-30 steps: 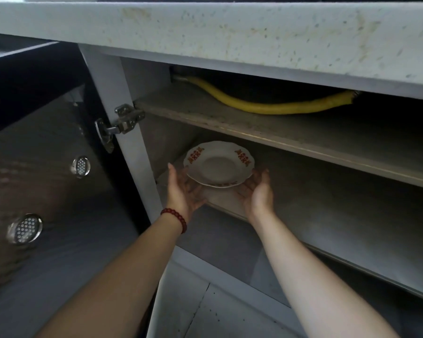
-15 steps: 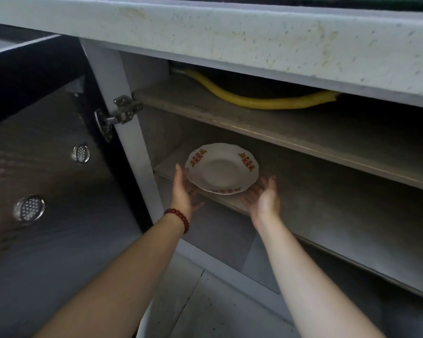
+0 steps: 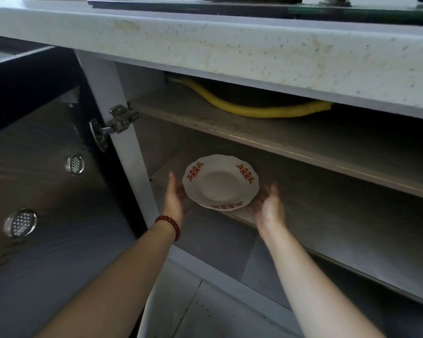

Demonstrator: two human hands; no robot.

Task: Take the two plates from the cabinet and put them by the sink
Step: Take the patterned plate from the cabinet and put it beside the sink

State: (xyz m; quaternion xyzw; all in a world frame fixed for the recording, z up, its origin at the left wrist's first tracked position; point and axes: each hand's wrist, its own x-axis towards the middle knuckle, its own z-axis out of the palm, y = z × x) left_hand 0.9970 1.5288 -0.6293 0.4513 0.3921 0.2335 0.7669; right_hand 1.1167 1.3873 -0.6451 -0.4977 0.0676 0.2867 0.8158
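Standing open at the far left, the dark cabinet door (image 3: 47, 191) shows two round metal vent grilles (image 3: 75, 163) on its inner face, one higher and one lower. A steel hinge (image 3: 117, 121) joins it to the pale upright post (image 3: 125, 162) of the cabinet frame.

Just right of that post the left hand (image 3: 175, 198), with a red bead bracelet (image 3: 170, 222) at the wrist, lies along the left rim of the plate (image 3: 220, 184). Its fingers are straight and point into the cabinet, and its palm faces the rim.

The plate is white with a scalloped edge and red and gold marks. It sits at the front edge of the lower shelf (image 3: 340, 215), near the left end, with its near rim reaching past the shelf lip. Whether it is raised off the shelf, or a second plate lies under it, cannot be told.

The right hand (image 3: 269, 207) is palm up with loose fingers, cupped under the plate's right rim. The hands are apart, one on each side of the plate, and neither curls over it.

Further back, a yellow hose (image 3: 254, 109) lies along the upper shelf (image 3: 279, 135). The speckled pale bench (image 3: 230, 52) runs across the top.
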